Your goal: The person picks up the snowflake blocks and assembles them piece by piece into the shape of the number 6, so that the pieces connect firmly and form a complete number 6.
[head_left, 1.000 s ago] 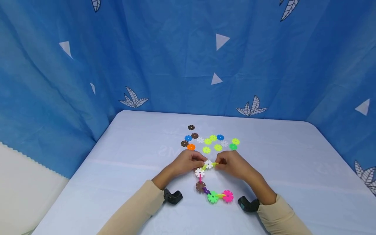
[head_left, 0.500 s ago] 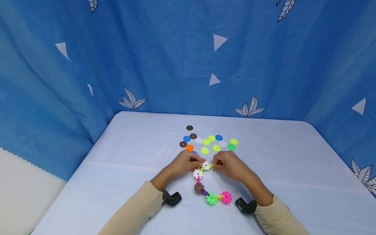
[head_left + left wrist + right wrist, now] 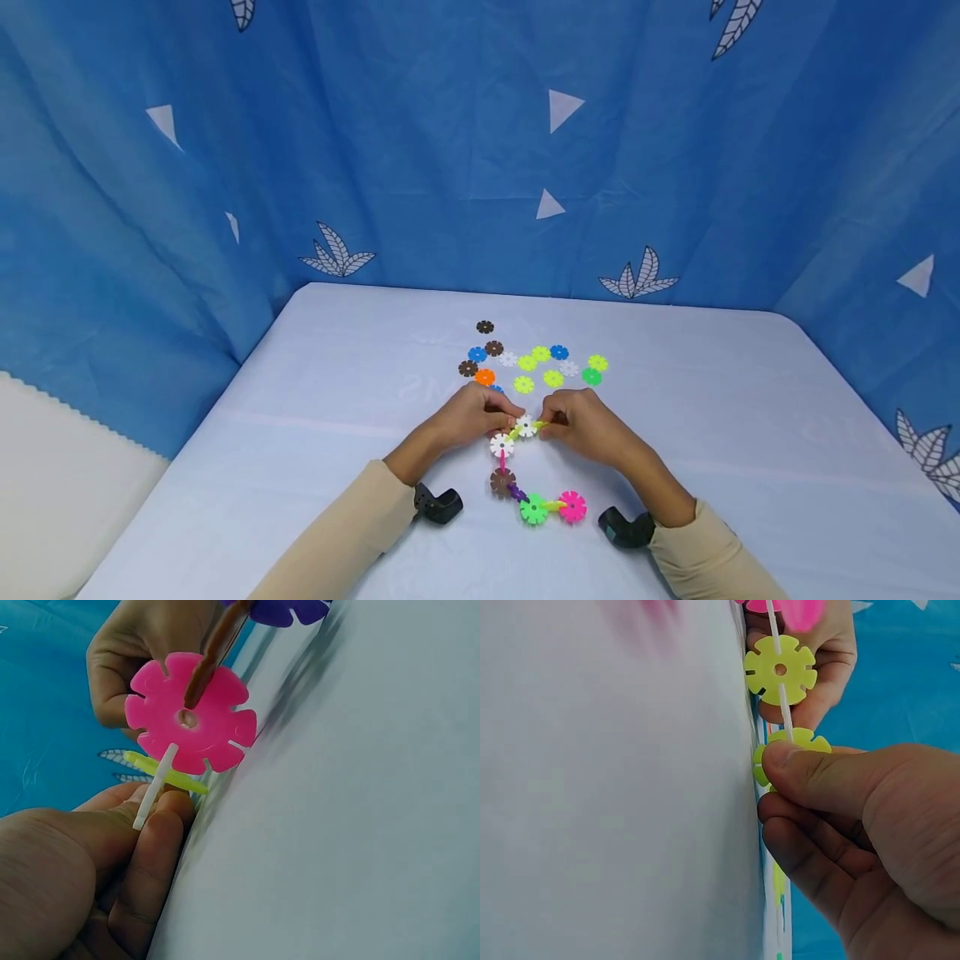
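Observation:
A curved chain of interlocking snowflake discs runs between and below my hands in the head view. Its parts include an upper white disc (image 3: 527,426), a lower white disc (image 3: 502,445), a brown disc (image 3: 502,482), a green disc (image 3: 533,509) and a pink end disc (image 3: 572,507). My left hand (image 3: 478,414) pinches the chain by the upper white disc; exactly which disc its fingertips grip is hidden. Thumb and fingers of my right hand (image 3: 588,422) pinch a yellow disc (image 3: 802,739), slotted to a white disc seen edge-on in the right wrist view.
Beyond my hands, loose discs lie scattered on the white table (image 3: 360,375), among them an orange disc (image 3: 485,377), a dark brown disc (image 3: 485,327) and a green disc (image 3: 592,377). A blue curtain (image 3: 450,150) hangs behind the table.
The lower part of the chain has shifted slightly left, its pink end included. My two hands stay almost in place, still pinching the chain.

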A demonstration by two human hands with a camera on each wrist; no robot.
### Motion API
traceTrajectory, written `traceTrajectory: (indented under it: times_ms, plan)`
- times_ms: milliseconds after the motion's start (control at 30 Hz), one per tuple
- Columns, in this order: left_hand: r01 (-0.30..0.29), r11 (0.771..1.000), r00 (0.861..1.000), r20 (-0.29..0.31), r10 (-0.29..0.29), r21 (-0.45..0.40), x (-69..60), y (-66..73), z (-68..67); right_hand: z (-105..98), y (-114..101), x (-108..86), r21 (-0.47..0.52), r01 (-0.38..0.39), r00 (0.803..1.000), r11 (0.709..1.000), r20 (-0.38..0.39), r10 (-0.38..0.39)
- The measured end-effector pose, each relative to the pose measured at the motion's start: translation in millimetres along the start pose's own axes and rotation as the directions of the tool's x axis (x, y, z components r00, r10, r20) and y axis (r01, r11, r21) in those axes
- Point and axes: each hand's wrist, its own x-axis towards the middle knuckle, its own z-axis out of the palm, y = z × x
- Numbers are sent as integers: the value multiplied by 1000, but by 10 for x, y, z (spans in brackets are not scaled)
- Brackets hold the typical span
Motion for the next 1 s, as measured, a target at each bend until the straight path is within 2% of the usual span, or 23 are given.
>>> traceTrajectory:
  times_ms: [133, 233, 367, 533, 600, 667, 733, 800, 900, 1000]
  plan:
    - [22, 1000, 1000, 14, -22, -6, -15, 0, -11, 14, -8, 3, -3, -15, 1000, 1000, 8, 15]
    - [26, 999, 999, 27, -27, 25, -20, -5, -14, 12, -4, 0, -10, -31, 999, 999, 15, 31]
    - [-5, 997, 999, 43, 2, 71, -5, -15, -4, -15, 31, -7, -5, -39, 999, 999, 26, 39]
    - [-26, 997, 999, 29, 24, 77, 2, -16, 21, -109, 137, -19, 63, -36, 997, 997, 77, 31]
    - [-33, 996, 999, 19, 31, 86, -1, -10, 26, -172, 208, -39, 61, -52, 998, 997, 49, 49]
    - [-40, 994, 999, 14, 39, 98, -3, -2, 30, -245, 299, -71, 19, -82, 996, 996, -29, 83]
    - [-39, 994, 999, 12, 38, 103, -3, -2, 30, -316, 390, -110, -53, -141, 984, 989, -115, 134]
    - [-38, 994, 999, 15, 37, 102, -5, -1, 30, -377, 474, -155, -130, -224, 965, 966, -165, 201]
    - [-34, 994, 999, 16, 33, 103, -11, 7, 25, -447, 554, -210, -196, -296, 951, 935, -152, 269]
    - [-24, 994, 1000, 12, 23, 103, -18, 24, 18, -485, 583, -228, -205, -310, 949, 928, -125, 289]
